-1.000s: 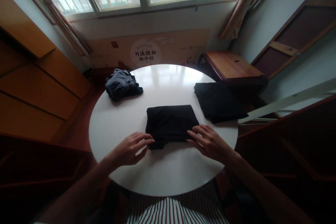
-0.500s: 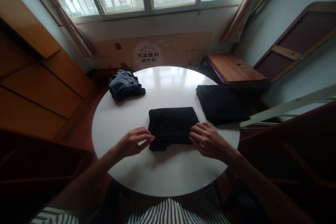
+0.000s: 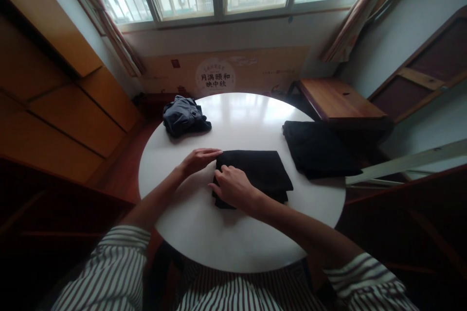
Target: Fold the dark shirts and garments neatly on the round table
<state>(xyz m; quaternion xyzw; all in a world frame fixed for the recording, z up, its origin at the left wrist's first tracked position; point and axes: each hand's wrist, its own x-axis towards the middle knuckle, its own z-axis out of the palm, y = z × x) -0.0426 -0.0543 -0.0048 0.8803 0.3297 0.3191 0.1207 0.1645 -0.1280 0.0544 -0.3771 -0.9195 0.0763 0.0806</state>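
A black folded cloth, seemingly a garment (image 3: 259,170), lies in front of me on the white round table (image 3: 175,243). My left hand (image 3: 200,159) is at its far left corner, fingers stretched out and together, the tips touching the fabric edge. Lower down, my right hand (image 3: 235,185) has crossed over to the cloth's left side. Its fingers are bent over the fabric, and the thumb stands apart from them; no fabric shows pinched between. Under the right hand and forearm, part of the near edge is hidden. Loose layers stick out at the near corners.
A crumpled dark blue-grey garment (image 3: 186,115) sits at the table's far left. Another folded black cloth (image 3: 317,148) lies at the right, reaching the table edge. Beyond stand a wooden side table (image 3: 339,99) and a window; orange cabinets (image 3: 69,116) are on the left.
My right hand has left the cloth's right side and moved across to its left side. My left hand has shifted up from the near left corner to the far left one. The view has shifted slightly.
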